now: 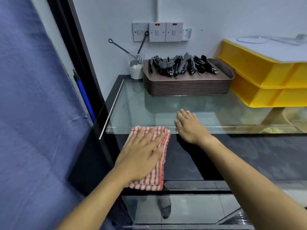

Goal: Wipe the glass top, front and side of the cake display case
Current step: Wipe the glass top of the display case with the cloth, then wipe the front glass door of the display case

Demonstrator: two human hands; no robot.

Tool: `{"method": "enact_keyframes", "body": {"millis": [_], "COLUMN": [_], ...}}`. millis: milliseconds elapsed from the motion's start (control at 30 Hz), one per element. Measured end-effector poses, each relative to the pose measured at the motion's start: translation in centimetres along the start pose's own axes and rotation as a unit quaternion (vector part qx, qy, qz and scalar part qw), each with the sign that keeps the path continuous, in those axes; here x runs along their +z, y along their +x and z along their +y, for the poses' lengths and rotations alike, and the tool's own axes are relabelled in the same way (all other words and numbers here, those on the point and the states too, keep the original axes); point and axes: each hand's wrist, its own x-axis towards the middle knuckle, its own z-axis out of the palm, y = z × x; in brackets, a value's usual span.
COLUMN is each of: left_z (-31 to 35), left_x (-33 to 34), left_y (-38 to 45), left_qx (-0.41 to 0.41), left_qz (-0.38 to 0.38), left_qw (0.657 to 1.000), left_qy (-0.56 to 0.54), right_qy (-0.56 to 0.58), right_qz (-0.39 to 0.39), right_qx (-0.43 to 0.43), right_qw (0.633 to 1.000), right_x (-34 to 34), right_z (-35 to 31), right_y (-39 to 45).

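Nearest: the left hand (142, 151) lay flat, fingers spread, pressing a folded red-and-white checked cloth (153, 165) against the dark sloping front of the cake display case (249, 156). It pinned the cloth by palm pressure rather than gripping it. The cloth's upper edge just reached the front lip of the glass top (132, 103).

Beside it, the right hand (189, 127) rested open and empty, palm down, fingertips on the glass top, apparently bracing.

Farther back on the glass: 1 stack of brown trays (187, 87) loaded with black tongs (182, 65), a clear cup (136, 68) of utensils to its left, and 2 stacked yellow bins (265, 83) to its right. Wall switches (157, 31) were behind.

Judgement: the front-face step was in hand, at its left end. Next move likely calls for flat, overlapping strokes rightward, keeping the cloth folded. The glass under the trays and bins can't be wiped unless they are shifted.
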Motion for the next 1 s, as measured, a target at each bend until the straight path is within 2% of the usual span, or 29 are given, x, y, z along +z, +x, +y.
{"method": "enact_keyframes", "body": {"millis": [133, 200, 267, 333, 400, 500, 600, 667, 800, 900, 1000], "left_z": [-8.2, -8.6, -4.5, 0.9, 3.3, -0.8, -7.9, -10.7, -10.7, -10.4, -10.2], "left_x": [-1.9, -2.3, -1.4, -0.3, 0.2, -0.2, -1.4, -1.8, -1.6, -1.5, -2.0], "left_y": [0.0, 2.1, 3.1, 2.0, -0.4, -3.2, -4.8, -5.7, -7.4, -7.6, -7.7], "left_qx": [-0.141, -0.179, -0.116, -0.016, 0.036, 0.004, -0.074, -0.09, -0.088, -0.096, -0.104], "left_qz": [-0.004, 0.003, -0.004, -0.012, -0.022, -0.02, -0.011, -0.014, 0.001, 0.016, 0.01], "left_qw": [0.99, 0.984, 0.993, 1.0, 0.999, 1.0, 0.997, 0.996, 0.996, 0.995, 0.994], "left_qy": [0.007, 0.001, -0.014, -0.018, -0.016, -0.003, 0.004, 0.008, -0.001, 0.003, -0.005], "right_qy": [-0.03, -0.004, 0.011, 0.018, 0.023, 0.008, 0.006, 0.002, -0.042, -0.052, -0.052], "right_qz": [0.01, 0.007, 0.011, 0.045, 0.076, 0.096, 0.098, 0.112, 0.153, 0.178, 0.168], "right_qx": [0.024, 0.055, 0.091, 0.131, 0.148, 0.133, 0.074, 0.031, 0.019, 0.03, 0.023], "right_qw": [0.999, 0.998, 0.996, 0.99, 0.986, 0.986, 0.992, 0.993, 0.987, 0.982, 0.984], "right_x": [-0.2, 0.1, 0.7, 1.1, 1.2, 2.2, 3.9, 5.3, 7.9, 8.2, 8.1], "right_z": [-0.7, -1.0, -0.9, -0.4, -0.1, -0.8, -3.9, -6.6, -10.6, -10.5, -10.1], "right_y": [-3.9, -5.7, -6.9, -7.9, -9.3, -11.7, -13.8, -14.2, -13.9, -13.8, -13.9]}}
